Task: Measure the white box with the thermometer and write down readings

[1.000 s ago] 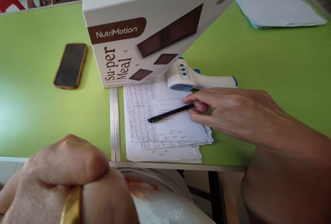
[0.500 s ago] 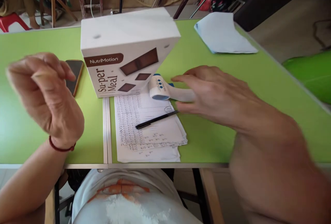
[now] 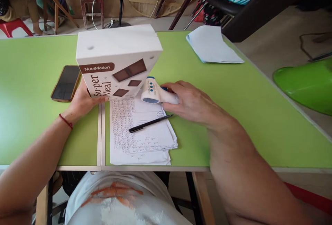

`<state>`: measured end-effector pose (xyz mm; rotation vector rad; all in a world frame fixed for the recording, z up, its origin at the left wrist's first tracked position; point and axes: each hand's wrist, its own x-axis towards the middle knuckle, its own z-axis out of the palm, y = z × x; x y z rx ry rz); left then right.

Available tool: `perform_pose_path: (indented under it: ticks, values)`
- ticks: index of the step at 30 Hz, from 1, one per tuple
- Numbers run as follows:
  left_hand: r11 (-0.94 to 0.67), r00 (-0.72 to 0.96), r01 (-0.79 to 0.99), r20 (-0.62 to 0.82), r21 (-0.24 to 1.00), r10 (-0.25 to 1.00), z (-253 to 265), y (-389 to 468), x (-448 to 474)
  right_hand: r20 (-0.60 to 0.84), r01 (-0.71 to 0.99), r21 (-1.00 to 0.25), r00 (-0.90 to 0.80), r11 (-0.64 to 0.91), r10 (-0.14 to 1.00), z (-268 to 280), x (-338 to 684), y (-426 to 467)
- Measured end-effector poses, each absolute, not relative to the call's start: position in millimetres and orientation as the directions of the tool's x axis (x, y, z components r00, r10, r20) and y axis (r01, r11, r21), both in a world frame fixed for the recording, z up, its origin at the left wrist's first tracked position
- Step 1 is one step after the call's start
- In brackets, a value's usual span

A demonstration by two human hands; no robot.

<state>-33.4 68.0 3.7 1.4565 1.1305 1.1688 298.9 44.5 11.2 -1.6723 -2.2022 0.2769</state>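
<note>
A white NutriMotion box [image 3: 101, 43] with brown print stands on the green table. My left hand [image 3: 84, 97] grips its lower left corner, thumb across the bottom of the front face; the fingers are partly hidden behind the box. My right hand [image 3: 193, 102] is closed around the handle of a white and blue infrared thermometer [image 3: 153, 91], whose head is beside the box's lower right edge. Below them lie sheets of handwritten paper [image 3: 123, 124], with a black pen [image 3: 147, 124] slanting across the top.
Just left of the box lies a phone [image 3: 66, 83] in a brown case. Folded white paper [image 3: 214, 46] rests at the far right of the table [image 3: 246, 97]. A green chair [image 3: 306, 83] stands past the right edge. At the upper left, a person [image 3: 23, 5] sits on a red stool [image 3: 17, 27].
My left hand has come down from the air at the left and taken hold of the box's lower corner. My right hand has closed around the thermometer's handle. The view has shifted slightly.
</note>
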Motion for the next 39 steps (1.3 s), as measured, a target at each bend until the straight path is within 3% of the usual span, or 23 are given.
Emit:
perform_pose_path:
  ticks: [3, 6, 9, 11, 17, 23, 32, 39]
  values:
    - [-0.165, 0.096, 0.167, 0.151, 0.972, 0.984, 5, 69, -34, 0.256, 0.814, -0.546, -0.065, 0.2, 0.965, 25, 286, 34]
    - [-0.156, 0.033, 0.208, 0.152, 0.966, 0.988, 9, 66, -32, 0.281, 0.584, -0.792, 0.091, 0.177, 0.955, 34, 270, 18]
    - [-0.152, 0.016, 0.189, 0.152, 0.97, 0.988, 15, 59, -27, 0.208, 0.246, -0.944, -0.074, 0.22, 0.975, 34, 251, 2]
    - [-0.14, 0.056, 0.137, 0.134, 0.981, 0.989, 19, 53, -23, 0.134, 0.068, -0.986, -0.195, 0.15, 0.972, 31, 238, -7]
    - [-0.043, 0.045, 0.188, 0.036, 0.981, 0.998, 26, 43, -13, -0.01, -0.073, -0.997, -0.293, -0.032, 0.956, 17, 213, -13]
    - [-0.024, 0.042, 0.262, 0.013, 0.965, 0.999, 23, 46, -15, -0.057, -0.083, -0.993, -0.249, -0.08, 0.967, 8, 207, -16]
    - [-0.06, 0.07, 0.298, 0.041, 0.953, 0.997, 26, 47, -18, -0.077, -0.165, -0.973, -0.432, -0.163, 0.898, 4, 207, -14]
    - [-0.079, 0.173, 0.275, 0.031, 0.958, 0.984, 26, 48, -23, -0.093, -0.133, -0.978, -0.412, -0.16, 0.907, 8, 208, -14]
